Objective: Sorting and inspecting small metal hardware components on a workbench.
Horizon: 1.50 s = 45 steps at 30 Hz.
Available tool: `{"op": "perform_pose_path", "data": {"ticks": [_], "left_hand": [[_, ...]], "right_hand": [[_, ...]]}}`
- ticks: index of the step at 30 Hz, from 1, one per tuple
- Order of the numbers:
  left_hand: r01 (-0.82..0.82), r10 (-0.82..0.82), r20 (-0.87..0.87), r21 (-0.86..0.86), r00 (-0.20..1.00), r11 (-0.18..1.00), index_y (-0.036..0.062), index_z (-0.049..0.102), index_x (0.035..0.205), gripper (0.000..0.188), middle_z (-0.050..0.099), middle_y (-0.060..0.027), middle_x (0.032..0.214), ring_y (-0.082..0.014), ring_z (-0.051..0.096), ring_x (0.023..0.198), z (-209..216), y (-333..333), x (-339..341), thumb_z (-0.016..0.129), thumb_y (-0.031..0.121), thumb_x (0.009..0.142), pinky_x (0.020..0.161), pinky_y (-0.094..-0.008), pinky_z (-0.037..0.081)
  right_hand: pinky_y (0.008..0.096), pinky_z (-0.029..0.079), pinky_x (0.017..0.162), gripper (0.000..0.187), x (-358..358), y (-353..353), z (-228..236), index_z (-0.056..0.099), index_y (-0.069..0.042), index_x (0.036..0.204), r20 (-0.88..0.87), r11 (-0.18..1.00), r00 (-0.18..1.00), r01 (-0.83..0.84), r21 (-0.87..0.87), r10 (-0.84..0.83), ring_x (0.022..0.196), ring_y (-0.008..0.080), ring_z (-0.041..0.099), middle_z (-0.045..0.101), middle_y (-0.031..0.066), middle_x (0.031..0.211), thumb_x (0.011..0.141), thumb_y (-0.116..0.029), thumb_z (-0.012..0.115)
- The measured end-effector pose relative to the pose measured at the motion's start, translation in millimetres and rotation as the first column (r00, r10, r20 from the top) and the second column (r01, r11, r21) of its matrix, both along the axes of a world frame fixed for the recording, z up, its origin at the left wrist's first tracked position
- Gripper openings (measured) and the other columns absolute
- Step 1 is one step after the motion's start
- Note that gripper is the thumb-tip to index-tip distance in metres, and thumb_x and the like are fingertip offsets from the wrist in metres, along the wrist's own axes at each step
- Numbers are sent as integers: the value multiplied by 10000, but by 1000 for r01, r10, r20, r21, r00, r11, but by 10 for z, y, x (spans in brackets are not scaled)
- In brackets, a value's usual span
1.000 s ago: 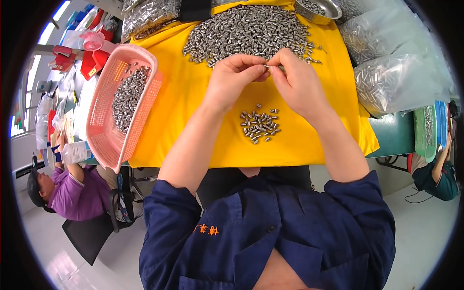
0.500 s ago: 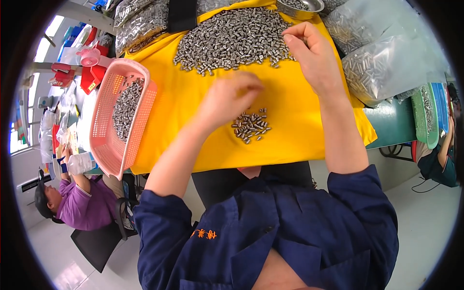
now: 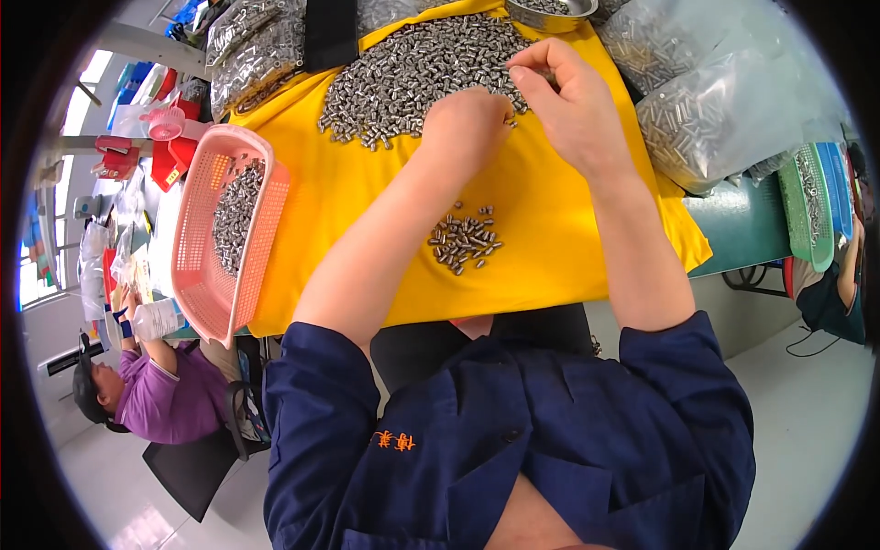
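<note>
A wide pile of small silvery metal cylinders (image 3: 403, 82) covers the far part of a yellow cloth (image 3: 357, 202). My left hand (image 3: 466, 133) is curled at the near edge of this pile, its fingertips mostly hidden behind the hand. To its right, my right hand (image 3: 570, 105) has thumb and index finger pinched together at the pile's right side. Anything between those fingertips is too small to name against the metal behind. Nearer to me, a small separate heap of similar cylinders (image 3: 465, 240) lies on the cloth, with a few loose ones at its far edge.
A pink plastic basket (image 3: 271, 197) with more cylinders stands at the left. Clear bags of metal parts (image 3: 687, 124) lie at the right, near a metal bowl (image 3: 555, 20) and a green basket (image 3: 796, 211). A co-worker (image 3: 179, 390) sits at the left.
My left hand has moved away from above the small heap, up and right to the pile's edge. My right hand keeps its pinch. The whole view has shifted slightly.
</note>
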<state>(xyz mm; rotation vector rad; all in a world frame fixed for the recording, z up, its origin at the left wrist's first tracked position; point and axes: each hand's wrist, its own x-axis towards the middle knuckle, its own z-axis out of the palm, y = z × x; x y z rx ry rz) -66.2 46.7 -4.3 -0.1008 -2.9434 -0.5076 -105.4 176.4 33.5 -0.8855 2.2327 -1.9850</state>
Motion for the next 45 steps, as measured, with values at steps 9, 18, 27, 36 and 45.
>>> {"op": "perform_pose_path", "data": {"ticks": [9,18,27,36,45], "left_hand": [[20,-34,96,148,995,989,50,627,822,164,617,-105,801,-253,600,716,117,-109,271,588,174,722,627,-348,468],[-145,-137,113,956,984,-255,7,569,961,155,602,-63,873,-149,601,789,-33,-454,547,570,5,806,732,-256,504],[-147,-99,126,959,987,-241,-9,574,960,160,607,-77,873,-158,610,772,-19,-440,553,582,9,801,726,-258,513],[-132,27,131,991,991,35,-35,586,932,153,626,-89,864,-156,616,789,50,-370,555,601,6,786,728,-245,500],[-128,83,116,979,990,157,-41,589,914,142,629,-92,866,-150,613,795,66,-361,558,604,3,780,733,-236,493]], "right_hand": [[216,407,547,116,-22,8,-2,544,-15,845,17,1000,1000,2,-23,-2,609,62,490,571,15,703,797,-120,555],[240,388,551,84,148,-91,-14,522,-15,811,45,950,974,-226,217,221,598,90,464,540,35,666,787,-94,535],[192,354,555,52,204,-137,-72,513,-27,832,85,927,951,-309,212,297,632,43,405,490,-29,711,818,-76,522],[401,421,578,75,337,-180,-60,457,-27,794,-330,920,925,-51,388,190,675,348,536,554,156,708,798,-90,497],[406,425,584,68,324,-199,-108,469,-28,811,-260,933,948,-83,350,182,669,336,545,558,148,703,807,-95,482]]}}
